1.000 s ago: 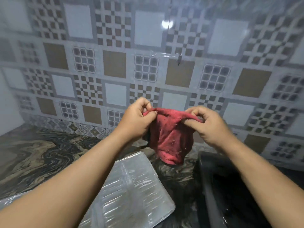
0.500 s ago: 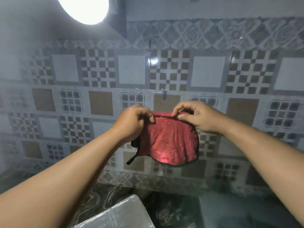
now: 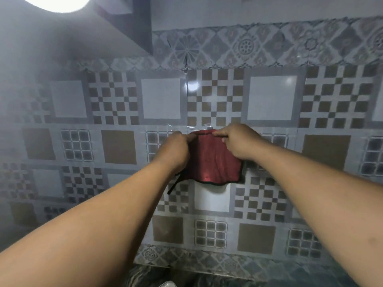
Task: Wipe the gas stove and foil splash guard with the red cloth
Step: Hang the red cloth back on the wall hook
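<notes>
Stretching both bare arms forward, we hold a small red terry cloth with a dark trimmed edge (image 3: 215, 160) up against the patterned grey, white and brown tiled wall (image 3: 271, 98), just right of the centre of the frame. Our left hand (image 3: 175, 151) is clenched on the cloth's upper left corner, and our right hand (image 3: 238, 141) pinches its top edge, the fingers (image 3: 219, 133) closed on the fabric, so that the cloth hangs flat between the two hands with its lower edge curving free below them. A thin dark strap or loop (image 3: 175, 184) dangles from the cloth's lower left corner, beside our left wrist. Just above the cloth's top edge a strip of clear, shiny film or tape (image 3: 180, 127) lies on the tiles; whether the cloth touches it we cannot tell. A bright round lamp (image 3: 56, 3) glares in the upper left of the frame, washing that side in haze. A band of ornate floral tiles (image 3: 269, 46) runs across the upper right, above the checked tiles. Along the bottom edge of the frame a sliver of dark marbled stone worktop (image 3: 207, 280) shows, with a small pale object (image 3: 166, 284) at the very edge, too cropped to identify.
</notes>
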